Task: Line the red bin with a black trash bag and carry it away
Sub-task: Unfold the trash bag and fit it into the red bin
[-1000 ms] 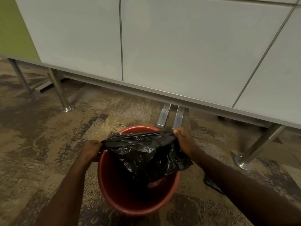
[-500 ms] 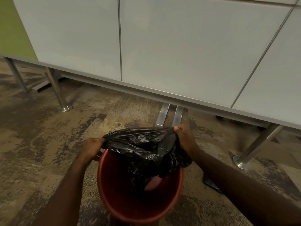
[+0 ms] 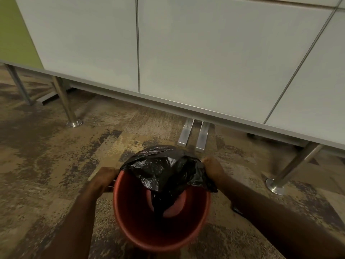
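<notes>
The red bin (image 3: 141,232) stands on the carpet at the bottom centre, its mouth open toward me. A crumpled black trash bag (image 3: 164,171) is draped over the far half of the rim and hangs down inside the bin. My left hand (image 3: 106,177) grips the bag's edge at the left side of the rim. My right hand (image 3: 212,167) pinches the bag's edge at the right side of the rim. The near half of the rim is bare.
White cabinet panels (image 3: 205,62) fill the upper view, raised on metal legs (image 3: 65,105) (image 3: 291,169) and two flat brackets (image 3: 194,135) just behind the bin. Patterned brown carpet (image 3: 46,165) spreads to the left. A small dark scrap (image 3: 237,210) lies under my right forearm.
Both hands have pulled the bag's opening outward and down, so it now covers the far rim of the bin. The bag hangs deeper inside than before.
</notes>
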